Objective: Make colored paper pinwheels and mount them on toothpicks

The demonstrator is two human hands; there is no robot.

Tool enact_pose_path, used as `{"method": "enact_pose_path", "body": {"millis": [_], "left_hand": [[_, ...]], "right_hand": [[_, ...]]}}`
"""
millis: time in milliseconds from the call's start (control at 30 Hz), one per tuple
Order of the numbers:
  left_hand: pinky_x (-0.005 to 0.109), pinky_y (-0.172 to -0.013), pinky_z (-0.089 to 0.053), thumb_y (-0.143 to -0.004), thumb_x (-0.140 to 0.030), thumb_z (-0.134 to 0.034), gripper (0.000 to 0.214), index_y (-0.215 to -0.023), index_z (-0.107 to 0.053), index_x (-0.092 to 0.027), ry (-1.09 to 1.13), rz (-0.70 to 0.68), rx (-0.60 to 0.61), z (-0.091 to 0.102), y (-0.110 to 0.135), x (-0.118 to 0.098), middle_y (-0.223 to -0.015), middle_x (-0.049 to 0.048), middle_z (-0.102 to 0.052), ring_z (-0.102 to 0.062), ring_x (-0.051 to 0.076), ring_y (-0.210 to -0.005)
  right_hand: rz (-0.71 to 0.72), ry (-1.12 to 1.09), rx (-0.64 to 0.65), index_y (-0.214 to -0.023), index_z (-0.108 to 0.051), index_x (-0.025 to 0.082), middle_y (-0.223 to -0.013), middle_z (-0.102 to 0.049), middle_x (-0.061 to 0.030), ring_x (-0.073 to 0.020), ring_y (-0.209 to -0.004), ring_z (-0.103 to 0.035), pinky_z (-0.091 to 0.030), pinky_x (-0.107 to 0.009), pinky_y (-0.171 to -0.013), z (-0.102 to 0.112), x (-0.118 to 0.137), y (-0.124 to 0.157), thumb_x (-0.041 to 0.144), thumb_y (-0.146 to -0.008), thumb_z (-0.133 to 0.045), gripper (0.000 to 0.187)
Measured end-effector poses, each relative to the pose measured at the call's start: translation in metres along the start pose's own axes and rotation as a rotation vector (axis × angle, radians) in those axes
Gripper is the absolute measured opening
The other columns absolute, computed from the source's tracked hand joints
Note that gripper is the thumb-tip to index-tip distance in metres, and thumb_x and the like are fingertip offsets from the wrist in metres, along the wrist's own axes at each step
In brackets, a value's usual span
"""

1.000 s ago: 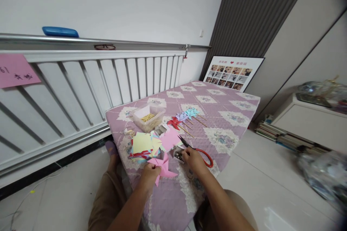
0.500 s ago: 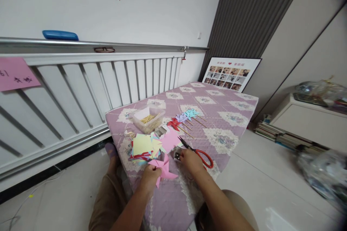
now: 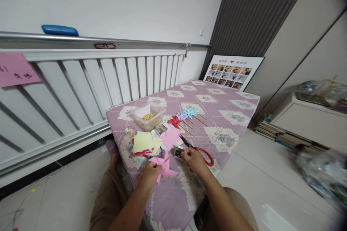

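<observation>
My left hand (image 3: pixel 150 176) pinches a pink paper pinwheel (image 3: pixel 166 166) near its centre, just over the cloth. My right hand (image 3: pixel 193 157) has thumb and fingers pressed together beside a small box with dark contents (image 3: pixel 178 152); whatever sits between the fingertips is too small to make out. Red-handled scissors (image 3: pixel 197 149) lie just beyond that hand, blades pointing away to the left. Ahead of the left hand are a stack of coloured paper squares (image 3: pixel 143 142), yellow on top, and a pink paper sheet (image 3: pixel 171 138).
A clear plastic tub (image 3: pixel 148 125) holds thin wooden sticks. Red, lilac and turquoise pinwheels (image 3: pixel 192 112) on sticks lie beyond the papers. A small open box (image 3: pixel 162 128) stands by the tub. The floral tablecloth (image 3: pixel 189 95) reaches the white radiator (image 3: pixel 130 79).
My right hand has shifted slightly back from the small box, its fingertips now more in sight. The left hand keeps the pink pinwheel in nearly the same place. The view has tilted slightly.
</observation>
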State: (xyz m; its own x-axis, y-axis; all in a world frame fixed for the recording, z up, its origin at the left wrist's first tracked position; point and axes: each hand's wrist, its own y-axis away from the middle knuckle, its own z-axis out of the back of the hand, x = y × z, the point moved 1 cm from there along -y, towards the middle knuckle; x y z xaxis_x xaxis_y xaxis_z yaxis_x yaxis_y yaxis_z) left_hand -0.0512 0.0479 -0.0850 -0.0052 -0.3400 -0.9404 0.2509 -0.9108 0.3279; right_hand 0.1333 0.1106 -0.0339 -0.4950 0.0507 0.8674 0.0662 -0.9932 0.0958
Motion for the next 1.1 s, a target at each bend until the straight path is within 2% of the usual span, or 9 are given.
{"method": "enact_pose_path", "body": {"millis": [133,300,433,567,767,900,1000,1100], "left_hand": [[0.021,-0.046,-0.026,-0.063,-0.023,-0.055,0.012,-0.053,-0.048,-0.019,0.003,-0.008,-0.003,0.001,0.004,-0.004,-0.046,-0.0074,-0.040,-0.038,0.009,-0.045],[0.021,-0.045,-0.025,-0.063,-0.022,-0.053,0.011,-0.053,-0.050,-0.019,0.006,0.004,0.002,0.001,0.005,-0.006,-0.045,-0.0065,-0.043,-0.038,0.009,-0.044],[0.021,-0.042,-0.024,-0.063,-0.023,-0.054,0.016,-0.049,-0.048,-0.019,-0.006,0.015,0.017,0.002,0.010,-0.005,-0.043,-0.0054,-0.044,-0.037,0.009,-0.042],[0.021,-0.043,-0.027,-0.065,-0.027,-0.054,0.015,-0.053,-0.049,-0.019,-0.014,0.027,0.028,0.001,0.025,-0.001,-0.045,-0.0048,-0.047,-0.042,0.009,-0.042],[0.022,-0.044,-0.028,-0.068,-0.029,-0.051,0.015,-0.057,-0.051,-0.018,-0.051,-0.017,0.062,-0.006,0.055,-0.001,-0.048,-0.0050,-0.045,-0.042,0.010,-0.044],[0.022,-0.045,-0.026,-0.069,-0.028,-0.051,0.018,-0.054,-0.048,-0.019,-0.093,-0.084,0.079,-0.007,0.067,-0.009,-0.047,-0.0063,-0.041,-0.036,0.008,-0.045],[0.022,-0.046,-0.025,-0.069,-0.026,-0.051,0.016,-0.055,-0.048,-0.018,-0.125,-0.129,0.090,-0.007,0.073,-0.013,-0.048,-0.0066,-0.040,-0.034,0.008,-0.047],[0.022,-0.047,-0.026,-0.069,-0.024,-0.050,0.014,-0.056,-0.051,-0.017,-0.149,-0.146,0.105,-0.006,0.077,-0.015,-0.049,-0.0061,-0.042,-0.036,0.008,-0.047]], "right_hand": [[-0.052,-0.330,0.029,-0.062,-0.047,0.022,-0.056,-0.061,0.0039,-0.0092,-0.043,-0.048,-0.036,-0.022,-0.043,-0.008,-0.002,0.026,0.042,-0.073,-0.062,0.027],[-0.144,-0.623,0.048,-0.064,-0.053,0.020,-0.055,-0.056,0.0046,-0.0071,-0.042,-0.045,-0.035,-0.019,-0.042,-0.017,-0.002,0.066,0.051,-0.066,-0.070,0.035],[-0.208,-0.759,0.013,-0.062,-0.052,0.020,-0.052,-0.049,0.0068,-0.0059,-0.042,-0.041,-0.034,-0.017,-0.040,-0.021,-0.004,0.093,0.057,-0.062,-0.073,0.043],[-0.206,-0.804,-0.030,-0.060,-0.051,0.020,-0.050,-0.045,0.0081,-0.0055,-0.040,-0.037,-0.032,-0.017,-0.039,-0.021,-0.005,0.107,0.057,-0.060,-0.074,0.044],[-0.108,-0.697,-0.056,-0.070,-0.060,0.021,-0.056,-0.053,0.0059,-0.0103,-0.048,-0.046,-0.037,-0.022,-0.049,-0.009,0.009,0.117,0.043,-0.062,-0.076,0.028],[0.184,-0.279,-0.044,-0.071,-0.061,0.021,-0.064,-0.057,0.0005,-0.0163,-0.060,-0.053,-0.041,-0.026,-0.058,-0.010,0.028,0.126,0.030,-0.075,-0.061,0.010],[0.384,-0.017,-0.044,-0.070,-0.058,0.022,-0.069,-0.060,-0.0021,-0.0181,-0.067,-0.056,-0.043,-0.027,-0.064,-0.017,0.035,0.131,0.021,-0.081,-0.050,0.014],[0.471,0.117,-0.038,-0.072,-0.057,0.022,-0.072,-0.062,-0.0032,-0.0192,-0.071,-0.059,-0.044,-0.029,-0.066,-0.023,0.033,0.131,0.016,-0.082,-0.048,0.014]]}}
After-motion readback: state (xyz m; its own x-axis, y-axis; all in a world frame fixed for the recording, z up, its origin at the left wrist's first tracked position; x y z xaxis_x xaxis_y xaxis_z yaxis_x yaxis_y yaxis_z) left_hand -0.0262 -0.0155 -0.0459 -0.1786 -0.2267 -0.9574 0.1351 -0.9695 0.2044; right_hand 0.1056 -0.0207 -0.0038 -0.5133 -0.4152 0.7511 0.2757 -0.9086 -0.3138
